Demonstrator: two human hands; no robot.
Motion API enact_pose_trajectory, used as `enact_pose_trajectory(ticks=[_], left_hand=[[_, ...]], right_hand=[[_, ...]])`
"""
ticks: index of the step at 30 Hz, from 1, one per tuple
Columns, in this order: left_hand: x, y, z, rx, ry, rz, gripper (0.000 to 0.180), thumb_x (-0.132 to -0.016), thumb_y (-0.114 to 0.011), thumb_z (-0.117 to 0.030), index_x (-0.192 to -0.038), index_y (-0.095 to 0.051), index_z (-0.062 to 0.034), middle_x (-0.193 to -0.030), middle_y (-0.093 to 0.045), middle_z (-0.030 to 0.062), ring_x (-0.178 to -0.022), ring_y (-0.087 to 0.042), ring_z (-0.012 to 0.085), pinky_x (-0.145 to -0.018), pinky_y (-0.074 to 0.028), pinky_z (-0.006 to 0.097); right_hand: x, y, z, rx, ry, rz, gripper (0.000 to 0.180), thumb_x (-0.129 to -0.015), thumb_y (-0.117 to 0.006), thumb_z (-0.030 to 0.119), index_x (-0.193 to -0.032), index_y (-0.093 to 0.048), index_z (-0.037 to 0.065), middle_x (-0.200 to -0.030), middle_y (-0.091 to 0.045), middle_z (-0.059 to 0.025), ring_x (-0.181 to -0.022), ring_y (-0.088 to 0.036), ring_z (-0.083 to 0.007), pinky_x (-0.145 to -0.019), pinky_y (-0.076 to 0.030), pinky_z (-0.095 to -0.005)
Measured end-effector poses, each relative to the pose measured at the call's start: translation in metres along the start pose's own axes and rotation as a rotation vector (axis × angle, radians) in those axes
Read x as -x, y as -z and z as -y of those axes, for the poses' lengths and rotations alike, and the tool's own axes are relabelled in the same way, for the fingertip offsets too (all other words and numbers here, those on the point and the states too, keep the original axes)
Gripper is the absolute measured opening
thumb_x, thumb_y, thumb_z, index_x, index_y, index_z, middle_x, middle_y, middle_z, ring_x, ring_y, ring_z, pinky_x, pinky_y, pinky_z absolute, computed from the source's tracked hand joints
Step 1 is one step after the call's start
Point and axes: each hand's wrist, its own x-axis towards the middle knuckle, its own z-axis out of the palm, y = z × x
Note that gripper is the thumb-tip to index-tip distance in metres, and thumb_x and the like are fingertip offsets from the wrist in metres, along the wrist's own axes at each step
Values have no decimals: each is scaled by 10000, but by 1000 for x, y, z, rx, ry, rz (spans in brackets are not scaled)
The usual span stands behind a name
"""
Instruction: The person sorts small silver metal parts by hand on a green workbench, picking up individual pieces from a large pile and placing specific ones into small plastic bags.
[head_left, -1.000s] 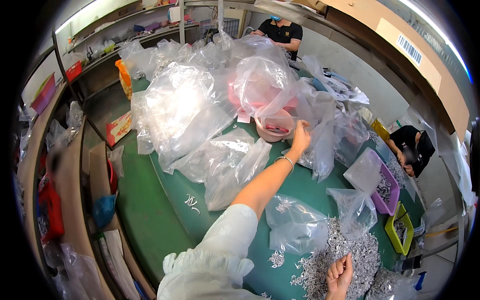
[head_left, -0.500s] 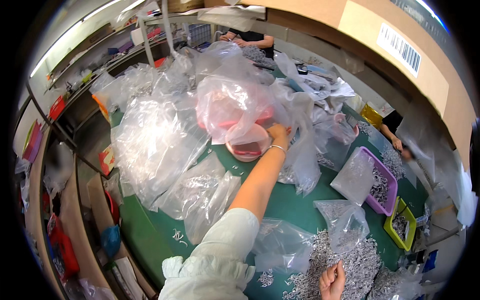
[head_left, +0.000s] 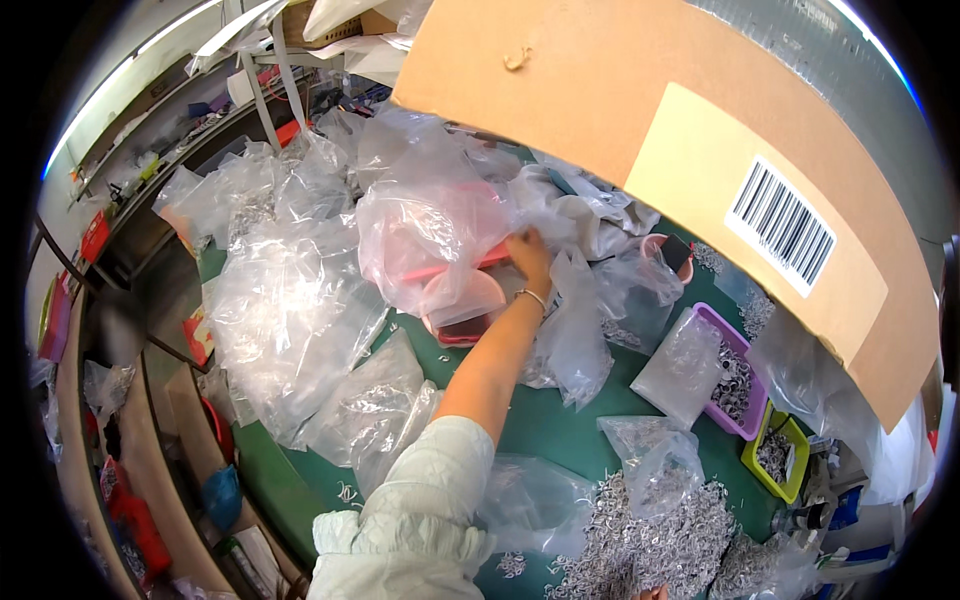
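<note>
My left hand point(head_left: 530, 256) reaches far across the green table, fingers bent at the right end of a red-pink basket point(head_left: 430, 272). Clear plastic bags point(head_left: 425, 235) cover much of that basket. What the fingers hold, if anything, is hidden. Just nearer than the hand stands a pink bowl point(head_left: 483, 293) with a dark red-edged object point(head_left: 466, 330) in it. Of my right hand point(head_left: 654, 593) only fingertips show at the lower edge, beside a heap of small silvery curved pieces point(head_left: 690, 535). A clear bag point(head_left: 660, 465) lies on that heap.
A large cardboard box point(head_left: 640, 130) juts over the upper right. At the right sit a purple basket point(head_left: 757, 405) and a yellow-green basket point(head_left: 792, 480) of small pieces. Big clear bags point(head_left: 285, 315) fill the left side of the table. Shelves point(head_left: 190, 425) line the left.
The view has shifted, and the cardboard box covers more of it, hiding the people seen earlier. My left hand has gone slightly farther in. My right hand has dropped mostly out of view.
</note>
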Motion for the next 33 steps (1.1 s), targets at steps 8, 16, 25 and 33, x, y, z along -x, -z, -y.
enact_pose_trajectory(ticks=[8,16,25,33], left_hand=[[28,15,-125,463,-352,308,193,-863,-594,-55,-1020,-608,58,-1064,-623,228,-991,-579,387,-869,-455,404],[158,159,-242,626,67,719,240,-988,-466,-154,-1064,-591,36,-950,-656,124,-872,-603,190,-800,-473,319],[194,300,-231,406,-272,1914,272,-978,-481,-200,-916,-663,-7,-814,-685,89,-741,-643,158,-702,-506,301],[143,322,-214,213,-410,1474,320,-963,-500,-217,-794,-658,4,-706,-648,125,-643,-636,248,-612,-492,363]], right_hand=[[4,-19,-4,-9,69,-132,139,-896,-598,281,-884,-596,143,-932,-632,-9,-880,-576,-187,-839,-483,-423],[16,-132,4,324,87,-221,586,-909,-621,380,-1361,-432,59,-1420,-403,-161,-1259,-432,-311,-1035,-375,-458],[14,-286,-4,-193,125,-185,340,-996,-483,319,-1112,-534,4,-567,-372,36,-393,-278,-79,-353,-255,-238],[-1,-236,-11,-40,17,708,281,-946,-587,238,-1049,-562,-22,-538,-424,-2,-392,-306,-66,-348,-213,-235]])
